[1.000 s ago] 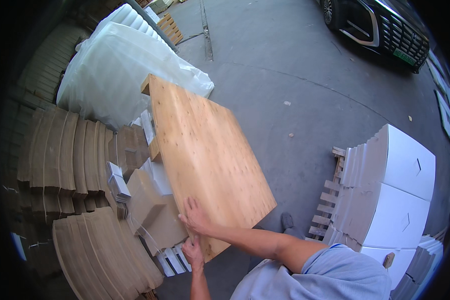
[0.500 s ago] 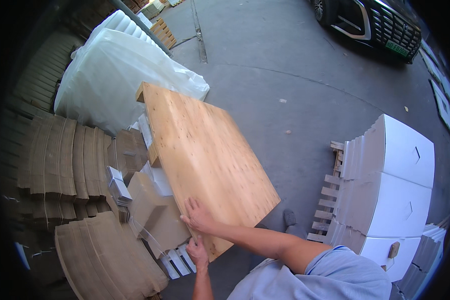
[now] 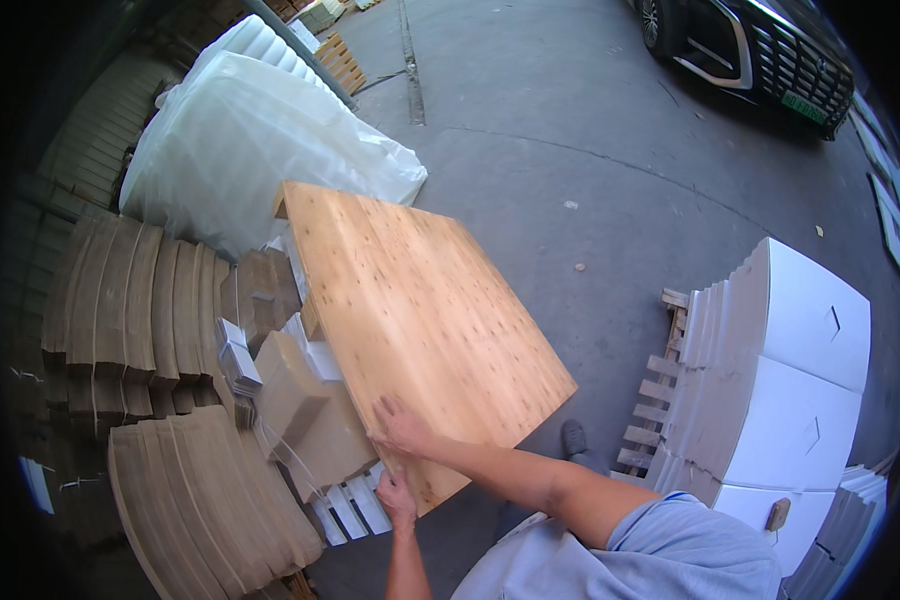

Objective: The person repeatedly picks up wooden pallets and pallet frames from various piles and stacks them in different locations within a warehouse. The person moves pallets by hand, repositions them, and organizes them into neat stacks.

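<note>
A broad wooden pallet [image 3: 440, 330] with a smooth, knotted plywood top lies tilted in front of me, over part of a pile of cartons. My left hand [image 3: 397, 498] is closed around its near left edge, thumb uppermost. Just beyond it, my right hand [image 3: 402, 428] rests flat on the plywood with fingers stretched out, close to the same edge. Beneath the pallet's left side are a brown cardboard box [image 3: 340, 430] and white slatted pieces [image 3: 355, 508]. The pallet's underside is mostly hidden.
Bundled flat brown cardboard [image 3: 205, 500] is stacked at left. A plastic-covered white stack [image 3: 260, 150] stands beyond it. White carton bundles [image 3: 790, 410] rise on a slatted pallet [image 3: 650, 405] at right. A black car [image 3: 760, 55] is parked at far right. Grey floor [image 3: 590, 180] stretches between.
The pallet has turned and tilted slightly, its right corner shifting away from me. Both hands keep nearly the same places on it. My view has shifted a little.
</note>
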### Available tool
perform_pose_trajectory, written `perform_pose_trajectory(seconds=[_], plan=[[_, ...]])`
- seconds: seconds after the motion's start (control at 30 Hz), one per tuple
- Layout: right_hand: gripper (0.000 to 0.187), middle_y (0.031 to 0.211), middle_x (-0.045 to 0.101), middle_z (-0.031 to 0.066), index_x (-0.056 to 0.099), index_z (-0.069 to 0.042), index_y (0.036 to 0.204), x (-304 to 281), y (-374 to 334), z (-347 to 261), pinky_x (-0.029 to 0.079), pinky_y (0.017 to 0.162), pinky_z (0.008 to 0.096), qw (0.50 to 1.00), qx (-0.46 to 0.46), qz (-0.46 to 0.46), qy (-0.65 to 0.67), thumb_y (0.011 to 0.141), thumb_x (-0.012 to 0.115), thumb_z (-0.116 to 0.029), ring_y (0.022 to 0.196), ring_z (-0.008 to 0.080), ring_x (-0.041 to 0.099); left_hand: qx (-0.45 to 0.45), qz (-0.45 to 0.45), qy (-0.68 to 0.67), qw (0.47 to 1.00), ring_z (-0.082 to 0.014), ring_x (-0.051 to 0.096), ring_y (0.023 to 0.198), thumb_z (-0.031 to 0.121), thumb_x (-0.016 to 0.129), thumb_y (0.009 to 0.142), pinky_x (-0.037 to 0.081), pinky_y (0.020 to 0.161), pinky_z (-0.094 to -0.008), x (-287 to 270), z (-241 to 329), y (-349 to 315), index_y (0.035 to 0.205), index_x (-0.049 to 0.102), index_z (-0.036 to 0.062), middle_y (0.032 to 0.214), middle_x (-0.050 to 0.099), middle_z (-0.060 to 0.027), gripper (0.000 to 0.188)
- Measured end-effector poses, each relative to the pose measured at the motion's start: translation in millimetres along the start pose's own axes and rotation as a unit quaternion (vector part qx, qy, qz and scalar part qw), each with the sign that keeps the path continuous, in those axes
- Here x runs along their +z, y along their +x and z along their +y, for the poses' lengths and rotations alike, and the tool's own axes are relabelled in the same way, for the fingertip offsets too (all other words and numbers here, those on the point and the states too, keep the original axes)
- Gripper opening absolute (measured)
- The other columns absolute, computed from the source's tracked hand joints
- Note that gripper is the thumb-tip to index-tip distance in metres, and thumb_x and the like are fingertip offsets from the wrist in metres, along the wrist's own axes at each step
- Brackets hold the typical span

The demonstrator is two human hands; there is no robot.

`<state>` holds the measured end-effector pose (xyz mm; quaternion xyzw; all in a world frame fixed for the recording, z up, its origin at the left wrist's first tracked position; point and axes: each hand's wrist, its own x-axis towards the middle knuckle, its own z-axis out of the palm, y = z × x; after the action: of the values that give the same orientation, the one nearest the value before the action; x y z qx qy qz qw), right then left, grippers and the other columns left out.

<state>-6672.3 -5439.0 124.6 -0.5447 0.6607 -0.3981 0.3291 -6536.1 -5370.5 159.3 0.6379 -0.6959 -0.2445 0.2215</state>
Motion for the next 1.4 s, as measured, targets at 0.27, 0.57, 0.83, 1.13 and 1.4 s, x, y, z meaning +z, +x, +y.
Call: perform_pose_trajectory(seconds=[0.27, 0.57, 0.83, 1.13, 1.4], plan=[[0.047, 0.119, 0.061, 0.0226, 0.058, -0.001, 0.119, -61, -113, 156, 0.048, 0.093, 0.0457, 0.958, 0.28, -0.069, -0.007, 0.087, 0.057, -0.034, 0.11, 0.0387, 0.059, 0.001, 0.008, -0.041, 0.999, -0.0274, 0.057, 0.061, 0.026, 0.06, 0.093, 0.045, 0.06, -0.0418, 2, 2, -1, 0.087, 0.062, -0.0047, 0.07, 0.062, -0.0207, 0.031], [0.039, 0.115, 0.065, 0.0225, 0.072, -0.002, 0.1, -189, -376, 367, 0.051, 0.092, 0.0445, 0.804, 0.531, -0.194, -0.181, 0.083, 0.056, -0.034, 0.107, 0.0379, 0.063, -0.01, 0.0, -0.011, 1.0, -0.0364, 0.059, 0.065, 0.029, 0.059, 0.093, 0.045, 0.063, -0.0438, -1, 2, 0, 0.089, 0.063, -0.0034, 0.072, 0.062, -0.0223, 0.032], [0.043, 0.09, 0.066, 0.03, 0.07, 0.004, 0.082, -188, -367, 370, 0.052, 0.079, 0.0499, 0.888, 0.376, -0.178, -0.195, 0.083, 0.053, -0.036, 0.089, 0.0454, 0.064, -0.016, 0.0, -0.008, 1.0, -0.0411, 0.06, 0.07, 0.031, 0.059, 0.093, 0.046, 0.065, -0.0464, -1, -3, 1, 0.087, 0.061, -0.003, 0.075, 0.063, -0.0238, 0.034], [0.041, 0.082, 0.07, 0.0161, 0.07, 0.003, 0.088, -31, -226, 265, 0.053, 0.076, 0.0379, 0.95, 0.271, -0.148, -0.038, 0.085, 0.054, -0.035, 0.077, 0.0268, 0.069, 0.105, 0.165, -0.003, 0.981, -0.0375, 0.059, 0.104, 0.019, 0.053, 0.097, 0.044, 0.095, -0.0439, -27, 8, -61, 0.118, 0.056, -0.0006, 0.113, 0.062, -0.0194, 0.029], [0.038, 0.074, 0.07, 0.0129, 0.072, -0.001, 0.082, -24, -260, 221, 0.055, 0.069, 0.0362, 0.927, 0.263, -0.199, -0.181, 0.084, 0.055, -0.035, 0.07, 0.0236, 0.069, -0.233, 0.002, -0.058, 0.971, -0.0325, 0.065, 0.092, 0.027, 0.061, 0.092, 0.051, 0.083, -0.0413, -38, -227, -256, 0.113, 0.062, 0.0026, 0.096, 0.066, -0.0172, 0.032]])
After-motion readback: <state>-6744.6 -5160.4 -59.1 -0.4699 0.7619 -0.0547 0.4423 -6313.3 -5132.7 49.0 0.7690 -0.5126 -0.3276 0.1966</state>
